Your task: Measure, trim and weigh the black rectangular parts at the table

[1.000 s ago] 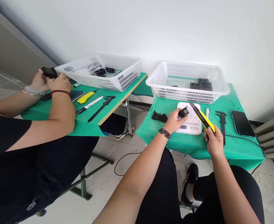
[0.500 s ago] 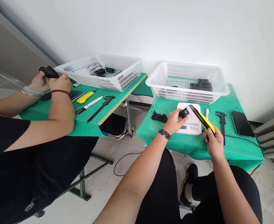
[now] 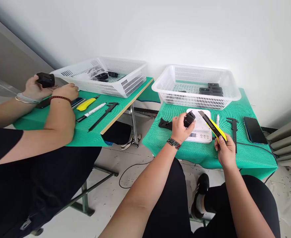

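My left hand (image 3: 181, 128) is closed around a small black plastic part (image 3: 189, 119), held over a white digital scale (image 3: 200, 137). In my right hand (image 3: 226, 150) is a yellow and black utility knife (image 3: 213, 126), its blade pointing up and left toward the part but apart from it. Another dark piece (image 3: 164, 123) lies on the green cloth, left of the scale and partly behind my left hand. A white marker (image 3: 217, 120) and a black caliper (image 3: 232, 132) rest to the right of the scale.
Behind the scale stands a white plastic basket (image 3: 192, 96) with several black parts (image 3: 211, 90). A phone (image 3: 255, 130) lies at the right. On the neighbouring table, a co-worker's hands (image 3: 33, 88) hold a black part near another basket (image 3: 133, 87), a yellow knife (image 3: 86, 104) and a caliper (image 3: 103, 116).
The black part in my left hand has been turned to show another side. My knife stays close by, pointing the same way. The co-worker's hands have moved slightly apart.
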{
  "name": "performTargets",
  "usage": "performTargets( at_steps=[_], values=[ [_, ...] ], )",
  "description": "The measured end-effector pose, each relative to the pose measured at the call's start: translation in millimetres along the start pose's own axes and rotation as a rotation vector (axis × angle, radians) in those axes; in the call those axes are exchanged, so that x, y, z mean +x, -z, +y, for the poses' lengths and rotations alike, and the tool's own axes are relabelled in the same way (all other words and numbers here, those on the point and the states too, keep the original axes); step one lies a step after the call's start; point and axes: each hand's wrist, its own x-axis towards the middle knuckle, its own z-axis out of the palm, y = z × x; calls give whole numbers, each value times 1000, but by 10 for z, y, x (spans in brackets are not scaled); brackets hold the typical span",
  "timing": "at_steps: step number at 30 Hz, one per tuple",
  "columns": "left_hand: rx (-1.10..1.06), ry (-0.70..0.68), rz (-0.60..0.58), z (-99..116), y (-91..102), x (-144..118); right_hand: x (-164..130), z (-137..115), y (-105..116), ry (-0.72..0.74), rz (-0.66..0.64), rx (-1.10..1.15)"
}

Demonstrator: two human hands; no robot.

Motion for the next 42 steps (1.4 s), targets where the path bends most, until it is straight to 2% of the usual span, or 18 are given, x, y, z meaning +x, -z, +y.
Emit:
performTargets(
  at_steps=[6, 9, 19, 24, 28, 32, 38, 42],
  values=[
    [-152, 61, -203, -20, 8, 38, 3, -30, -19, -32, 31, 41],
    [-256, 92, -250, -51, -8, 40, -4, -31, -17, -15, 14, 14],
    [-322, 89, -195, -73, -37, 41, -33, -29, -34, 41, -34, -204],
    [-346, 146, -246, -96, -66, 40, -74, 20, -58, 113, -84, -361],
    [-366, 143, -269, -109, -89, 42, -106, 27, -59, 149, -158, -408],
    [-353, 159, -274, -128, -104, 45, -107, 21, -41, 159, -172, -458],
    [-308, 126, -284, -156, -121, 66, -87, 3, -49, 195, -183, -621],
    [-270, 99, -288, -150, -111, 83, -85, -8, -67, 197, -209, -652]
  ],
)
